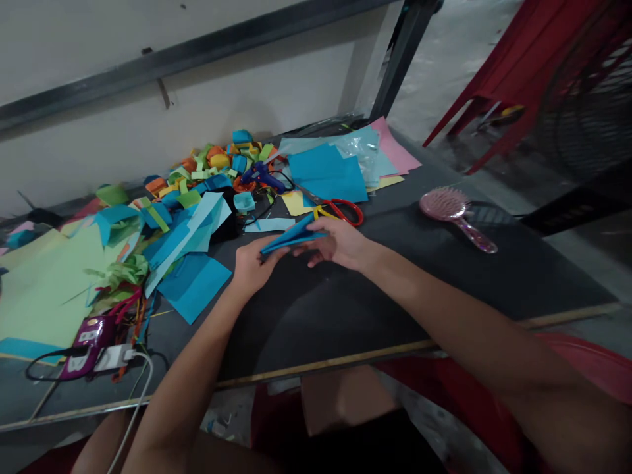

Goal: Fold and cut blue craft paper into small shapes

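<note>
A folded piece of blue paper (291, 238) is held above the dark table, between both hands. My left hand (254, 263) pinches its left end between thumb and fingers. At its right end is my right hand (333, 243), with thumb and fingers closed around the paper's edge. Just beyond my right hand lie scissors (345, 210) with red and yellow handles. Flat blue sheets (328, 172) are behind them, and another blue sheet (193, 284) lies left of my left hand.
Colourful paper pieces (212, 164) and a blue glue gun (264, 176) are at the back. A pink hairbrush (447, 204) lies right. At left are green paper (49, 276) and a purple power strip (89, 342) with cables. A fan (590, 112) stands far right.
</note>
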`<act>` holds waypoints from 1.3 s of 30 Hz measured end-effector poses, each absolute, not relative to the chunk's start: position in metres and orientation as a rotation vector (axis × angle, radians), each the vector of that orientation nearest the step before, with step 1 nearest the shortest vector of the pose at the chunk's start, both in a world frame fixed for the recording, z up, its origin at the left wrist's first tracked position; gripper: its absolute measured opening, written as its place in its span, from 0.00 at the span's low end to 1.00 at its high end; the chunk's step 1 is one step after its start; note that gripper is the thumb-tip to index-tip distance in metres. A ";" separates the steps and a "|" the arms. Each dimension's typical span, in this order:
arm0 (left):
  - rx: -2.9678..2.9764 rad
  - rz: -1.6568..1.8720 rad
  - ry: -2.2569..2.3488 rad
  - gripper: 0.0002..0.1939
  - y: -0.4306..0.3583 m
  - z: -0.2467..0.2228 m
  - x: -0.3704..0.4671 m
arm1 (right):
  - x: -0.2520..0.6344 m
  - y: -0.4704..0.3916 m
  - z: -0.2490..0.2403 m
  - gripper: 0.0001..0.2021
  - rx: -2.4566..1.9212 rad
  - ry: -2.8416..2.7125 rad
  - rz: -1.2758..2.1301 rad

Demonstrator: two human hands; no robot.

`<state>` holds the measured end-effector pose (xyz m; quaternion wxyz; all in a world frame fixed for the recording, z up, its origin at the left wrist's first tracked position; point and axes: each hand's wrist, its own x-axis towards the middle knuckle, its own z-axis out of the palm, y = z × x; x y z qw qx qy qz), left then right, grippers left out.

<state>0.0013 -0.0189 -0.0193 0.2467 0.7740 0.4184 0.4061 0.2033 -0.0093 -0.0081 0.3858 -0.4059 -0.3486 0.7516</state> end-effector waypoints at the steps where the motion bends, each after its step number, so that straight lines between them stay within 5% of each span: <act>1: 2.055 1.129 1.195 0.12 -0.019 -0.019 0.002 | 0.203 -0.009 -0.008 0.10 -0.952 -0.909 1.869; 6: 1.769 1.110 1.229 0.19 -0.016 -0.020 0.004 | 0.203 -0.009 -0.007 0.22 -0.790 -1.299 1.460; 12: 1.478 1.086 1.152 0.21 -0.016 -0.023 0.010 | 0.199 -0.014 -0.013 0.19 -1.057 -1.398 1.103; 24: 1.384 1.217 1.242 0.20 -0.016 -0.021 0.010 | 0.200 -0.011 -0.017 0.21 -1.090 -1.278 1.492; 39: 1.369 1.250 1.209 0.22 -0.011 -0.024 0.007 | 0.204 -0.016 -0.016 0.20 -1.121 -1.460 1.054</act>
